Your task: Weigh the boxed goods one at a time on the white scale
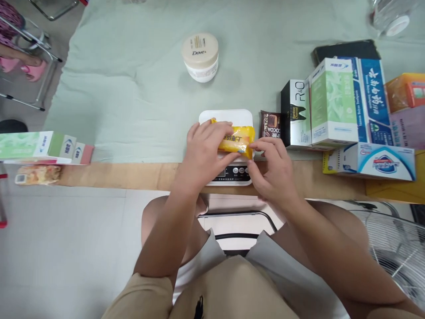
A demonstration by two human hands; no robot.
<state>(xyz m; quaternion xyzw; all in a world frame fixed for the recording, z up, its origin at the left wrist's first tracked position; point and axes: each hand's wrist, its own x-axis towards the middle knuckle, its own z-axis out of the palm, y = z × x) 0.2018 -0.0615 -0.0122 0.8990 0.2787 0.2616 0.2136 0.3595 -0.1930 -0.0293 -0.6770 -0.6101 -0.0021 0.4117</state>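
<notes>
A yellow wrapped soap bar (237,139) with printed characters lies over a white kitchen scale (229,116) at the table's front edge. My left hand (207,148) is closed on its left part, fingers along the far side and thumb along the near side. At the bar's right end, my right hand (270,166) pinches the wrapper's corner between thumb and forefinger. Part of the scale's display and buttons (235,170) shows below the bar; my left hand hides the rest. A brown cocoa packet (270,125) lies just right of the scale.
A Dove jar (201,57) stands behind the scale. Several boxes crowd the right, including a black-and-silver box (295,115), a green-white box (333,102) and a soap box (381,161). More boxes (43,146) lie at the left edge. A fan (395,243) stands lower right.
</notes>
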